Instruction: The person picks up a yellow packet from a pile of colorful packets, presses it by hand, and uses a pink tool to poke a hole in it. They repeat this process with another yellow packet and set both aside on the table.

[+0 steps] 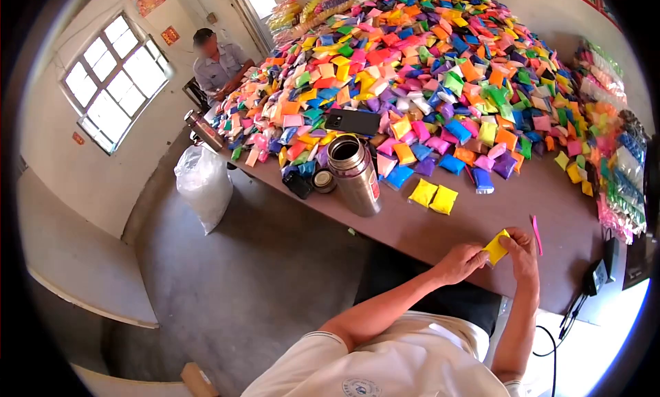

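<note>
A small yellow packet is held between my two hands above the table's front edge. My left hand pinches its left side, and my right hand grips its upper right side. Two more yellow packets, one on the left and one on the right, lie side by side on the brown table, up and left of my hands. A thin pink strip lies just right of my right hand.
A large heap of coloured packets covers the table's back. An open steel flask, its lid and a black phone are left of centre. A person sits at the far left. Cables and a black adapter are at right.
</note>
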`<state>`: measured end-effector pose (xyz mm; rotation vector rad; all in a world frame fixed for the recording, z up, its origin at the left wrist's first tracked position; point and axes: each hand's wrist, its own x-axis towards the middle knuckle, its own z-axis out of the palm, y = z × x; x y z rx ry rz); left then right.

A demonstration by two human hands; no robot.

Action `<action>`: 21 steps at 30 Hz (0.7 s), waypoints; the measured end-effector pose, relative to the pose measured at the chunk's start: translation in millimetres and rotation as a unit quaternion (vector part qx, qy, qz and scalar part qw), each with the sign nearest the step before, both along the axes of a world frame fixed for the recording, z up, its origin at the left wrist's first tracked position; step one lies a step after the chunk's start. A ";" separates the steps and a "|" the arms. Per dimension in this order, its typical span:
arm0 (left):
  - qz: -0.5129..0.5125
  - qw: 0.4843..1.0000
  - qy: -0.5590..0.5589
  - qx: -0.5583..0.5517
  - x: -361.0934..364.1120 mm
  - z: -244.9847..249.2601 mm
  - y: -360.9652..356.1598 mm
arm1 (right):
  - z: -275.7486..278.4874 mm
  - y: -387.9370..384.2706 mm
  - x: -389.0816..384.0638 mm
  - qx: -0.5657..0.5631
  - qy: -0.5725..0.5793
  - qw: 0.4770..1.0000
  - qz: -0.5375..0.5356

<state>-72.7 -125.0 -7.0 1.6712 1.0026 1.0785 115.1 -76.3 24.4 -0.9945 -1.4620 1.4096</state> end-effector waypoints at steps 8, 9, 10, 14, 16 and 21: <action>-0.004 0.999 0.018 -0.035 -0.3 0.1 -4.5 | -2.7 -7.1 -2.5 -0.034 -0.045 0.998 -0.008; -0.011 0.999 0.024 -0.036 1.1 0.8 -0.1 | -2.2 -0.8 1.7 -0.045 -0.038 0.998 0.021; -0.013 0.999 0.018 -0.029 7.1 1.4 3.0 | 2.4 0.7 3.5 -0.036 -0.030 0.997 0.053; -0.004 0.999 0.033 -0.012 -1.3 -0.3 0.4 | -3.5 1.6 -1.4 -0.003 -0.001 1.000 0.019; -0.003 0.999 0.037 -0.022 0.0 1.7 -0.3 | -7.5 2.5 -3.3 -0.013 0.024 1.000 0.007; 0.003 1.000 0.019 -0.016 1.2 -4.0 0.8 | -10.6 -8.3 -17.8 -0.108 0.129 0.980 -0.102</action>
